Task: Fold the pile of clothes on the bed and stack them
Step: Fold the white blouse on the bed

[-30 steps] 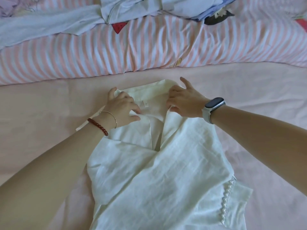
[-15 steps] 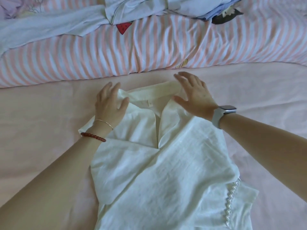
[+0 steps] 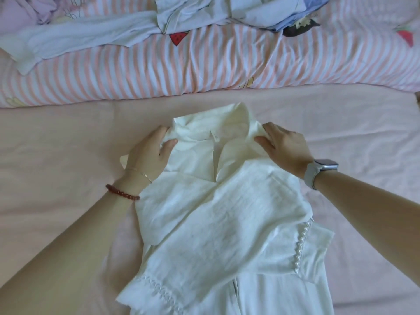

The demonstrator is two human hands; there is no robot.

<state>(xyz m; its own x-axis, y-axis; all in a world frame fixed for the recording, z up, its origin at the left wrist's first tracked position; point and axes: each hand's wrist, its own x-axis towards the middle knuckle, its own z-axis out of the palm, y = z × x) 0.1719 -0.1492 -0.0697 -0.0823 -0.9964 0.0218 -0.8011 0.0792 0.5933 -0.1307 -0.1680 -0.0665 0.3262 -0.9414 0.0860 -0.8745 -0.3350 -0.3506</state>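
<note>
1. Changed since half a second ago: left hand, flat on the cloth then, now pinching the left shoulder of the white shirt between thumb and fingers.
2. Changed likewise: right hand, spread flat then, now gripping the right shoulder beside the collar, with the cloth bunched under the thumb.
3. Meaning for the task, as a judgement: smoothing over, both shoulders taken up, probably ready for bringing the top down over the body; folding of this piece only partly done, stacking not begun.
4. Location of the shirt: centre and lower middle of the frame, lying on the pink sheet, sleeves already crossed over the front.
5. Count, left to right: one red bead bracelet, one thin gold chain, one white shirt, one grey watch.
6. Count, top of frame: one striped duvet, with one heap of pale clothes upon it; number of pieces in the heap impossible to tell.
</note>
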